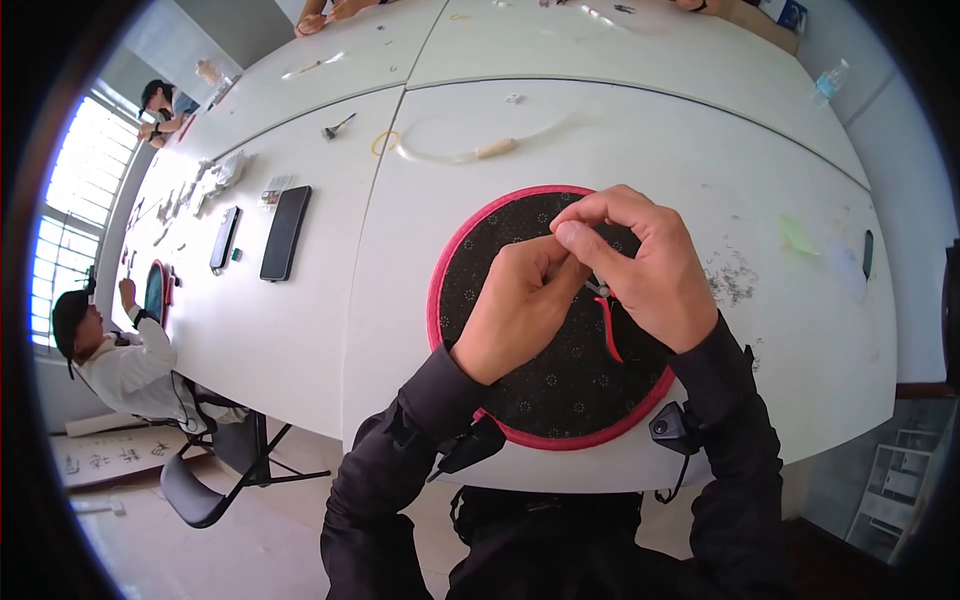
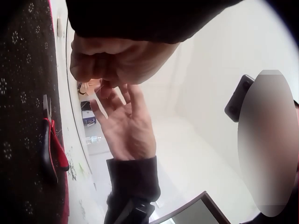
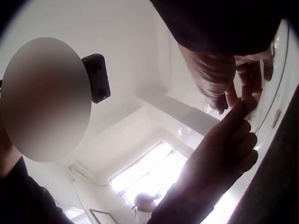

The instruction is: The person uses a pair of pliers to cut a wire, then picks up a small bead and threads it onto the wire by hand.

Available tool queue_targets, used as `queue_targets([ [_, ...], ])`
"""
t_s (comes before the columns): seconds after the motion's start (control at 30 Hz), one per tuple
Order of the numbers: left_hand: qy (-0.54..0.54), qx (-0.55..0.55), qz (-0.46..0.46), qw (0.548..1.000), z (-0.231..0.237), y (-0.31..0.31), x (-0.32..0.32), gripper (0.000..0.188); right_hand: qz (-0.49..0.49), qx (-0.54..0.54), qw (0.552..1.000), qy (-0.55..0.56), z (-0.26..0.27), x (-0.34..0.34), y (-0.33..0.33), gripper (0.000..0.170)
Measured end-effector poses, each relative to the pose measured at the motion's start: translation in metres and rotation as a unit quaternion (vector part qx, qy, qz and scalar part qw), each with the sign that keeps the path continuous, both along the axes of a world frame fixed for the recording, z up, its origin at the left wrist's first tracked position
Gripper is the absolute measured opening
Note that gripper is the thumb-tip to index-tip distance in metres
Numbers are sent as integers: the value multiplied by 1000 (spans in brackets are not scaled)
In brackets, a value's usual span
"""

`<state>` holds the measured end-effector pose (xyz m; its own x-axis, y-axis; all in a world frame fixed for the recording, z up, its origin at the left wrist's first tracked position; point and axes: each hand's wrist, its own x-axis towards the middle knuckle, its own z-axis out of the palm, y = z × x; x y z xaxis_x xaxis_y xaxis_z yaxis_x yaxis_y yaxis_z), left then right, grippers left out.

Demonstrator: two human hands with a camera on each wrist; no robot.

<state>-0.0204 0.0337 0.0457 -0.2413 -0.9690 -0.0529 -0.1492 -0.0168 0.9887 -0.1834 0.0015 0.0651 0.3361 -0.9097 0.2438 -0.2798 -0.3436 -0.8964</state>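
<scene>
Above a round black mat with a red rim [image 1: 550, 400], both hands meet at the fingertips. My left hand [image 1: 520, 310], also in the left wrist view [image 2: 121, 60], has curled fingers and pinches with thumb and forefinger. Thumb and forefinger of my right hand [image 1: 650, 270] come together beside them; its other fingers spread loosely in the left wrist view [image 2: 128, 130]. A faint thin strand shows between the hands there, its ends hidden. Beneath them, red-handled pliers [image 1: 609, 328] lie on the mat, untouched, with black showing on a handle in the left wrist view [image 2: 56, 149].
Many small dark bits [image 1: 732, 278] lie right of the mat. Beyond it is a clear loop with a wooden piece [image 1: 496, 148]. Two phones [image 1: 286, 233] lie left, a green tool [image 1: 868, 253] far right. Another person [image 1: 130, 350] sits at the left; a bottle [image 1: 831, 80] stands far off.
</scene>
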Motion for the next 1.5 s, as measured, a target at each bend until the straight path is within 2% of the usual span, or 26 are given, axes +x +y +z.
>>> queue_targets([
  [0.03, 46, 42, 16, 998, 4, -1, -1, 22, -1, 6, 1000, -20, -2, 0, -2, 16],
  [0.1, 138, 125, 48, 981, 13, -3, -4, 23, -11, 55, 990, -130, -3, -1, -6, 17],
  [0.13, 257, 164, 31, 952, 0, -9, 5, 32, -17, 80, 980, -184, -3, -1, -7, 17],
  [0.2, 411, 196, 32, 890, -6, -20, 9, 42, -36, 126, 978, -163, 6, -9, -6, 17],
  [0.27, 481, 205, 57, 850, -2, -24, 5, 46, -53, 168, 974, -140, 15, -16, -7, 17],
  [0.33, 529, 198, 65, 823, 2, -28, -2, 49, -58, 61, 991, -100, 5, -10, -8, 15],
  [0.4, 556, 177, 58, 810, 4, -33, -9, 51, -70, 64, 995, -43, 6, -8, -7, 15],
  [0.57, 548, 162, 9, 820, 10, -39, -21, 63, -69, 88, 993, -26, 4, -3, -6, 12],
  [0.67, 532, 158, -22, 832, 10, -40, -24, 73, -89, 22, 996, 8, -1, -3, -7, 12],
  [0.7, 526, 157, -29, 836, 10, -40, -25, 76, -94, 34, 995, 19, -1, -3, -8, 12],
  [0.8, 533, 167, 36, 829, 14, -38, -29, 67, -100, 61, 992, 37, 2, -2, -8, 13],
  [0.9, 524, 137, 39, 839, 15, -35, -29, 71, -94, 72, 993, 5, -1, 0, -7, 14],
  [0.97, 531, 145, 28, 834, 16, -35, -27, 72, -91, 75, 992, -40, -8, 0, -8, 15],
  [1.1, 529, 144, 16, 836, 13, -37, -30, 74, -101, 53, 993, 40, 5, -3, -6, 15],
  [1.2, 496, 145, -43, 855, 6, -39, -28, 88, -101, 49, 990, 81, 6, -5, -7, 15],
  [1.27, 486, 148, -51, 860, 5, -39, -29, 88, -93, 66, 990, 87, 2, -7, -9, 16],
  [1.37, 483, 150, -63, 860, 6, -39, -28, 87, -89, 37, 991, 94, -5, -8, -11, 15],
  [1.5, 468, 144, -62, 870, 6, -38, -29, 86, -91, 75, 991, 65, 1, -9, -10, 15],
])
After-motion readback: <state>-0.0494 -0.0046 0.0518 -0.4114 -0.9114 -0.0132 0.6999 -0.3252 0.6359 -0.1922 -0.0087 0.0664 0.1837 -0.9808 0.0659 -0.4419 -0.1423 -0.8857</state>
